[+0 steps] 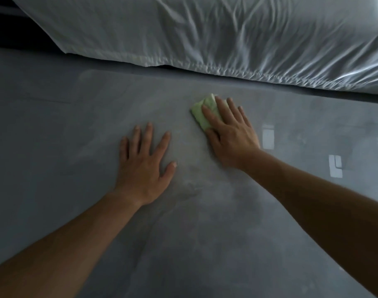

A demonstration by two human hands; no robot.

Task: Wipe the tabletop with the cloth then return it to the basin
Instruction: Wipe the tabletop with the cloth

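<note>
A folded light-green cloth (200, 114) lies flat on the grey tabletop (76, 130), a little right of centre. My right hand (230, 132) presses down on it with fingers spread, covering its right half. My left hand (144, 162) rests palm down on the bare tabletop to the left of the cloth, fingers apart, holding nothing. The basin is not in view.
A rumpled white sheet (205, 33) covers something bulky along the far edge of the table. Pale window reflections (267, 136) show on the tabletop at the right. A dark gap (3, 24) lies at the far left corner.
</note>
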